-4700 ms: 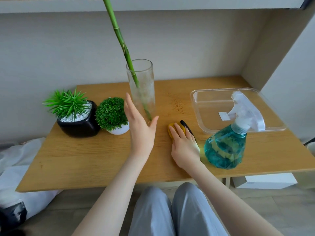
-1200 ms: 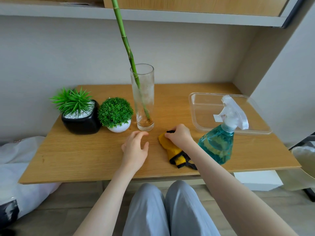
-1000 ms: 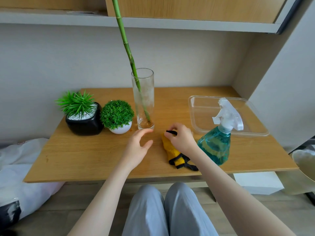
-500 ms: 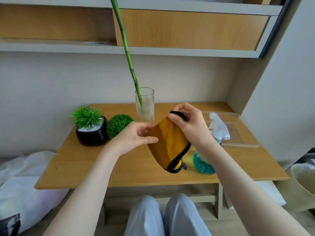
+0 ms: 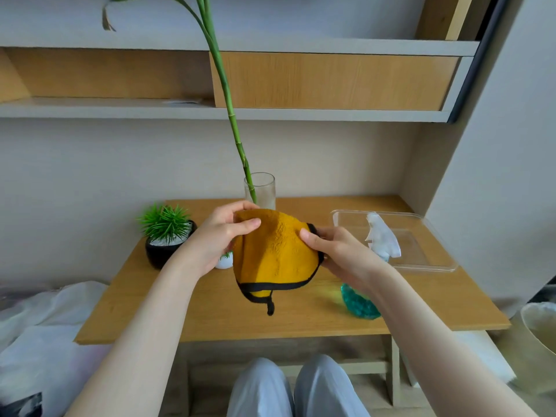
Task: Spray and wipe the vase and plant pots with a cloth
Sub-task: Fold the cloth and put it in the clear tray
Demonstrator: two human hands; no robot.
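A yellow cloth (image 5: 272,251) with black trim hangs in the air above the wooden table (image 5: 210,308). My left hand (image 5: 219,236) pinches its upper left edge and my right hand (image 5: 337,251) pinches its right edge. Behind the cloth stands a clear glass vase (image 5: 261,191) with a tall green bamboo stem (image 5: 231,115). A black pot (image 5: 162,251) with a spiky green plant sits at the left. Only a bit of the white pot (image 5: 224,261) shows below my left hand. The teal spray bottle (image 5: 359,302) with its white trigger head stands at the right, partly hidden by my right arm.
A clear plastic tray (image 5: 421,245) lies on the table's back right. A wall shelf (image 5: 210,111) runs above the table. White bags (image 5: 39,341) lie on the floor at the left, and a pale bin (image 5: 538,329) stands at the right.
Both hands have lifted the cloth off the table and spread it between them; my left hand now pinches it. The view has tilted upward.
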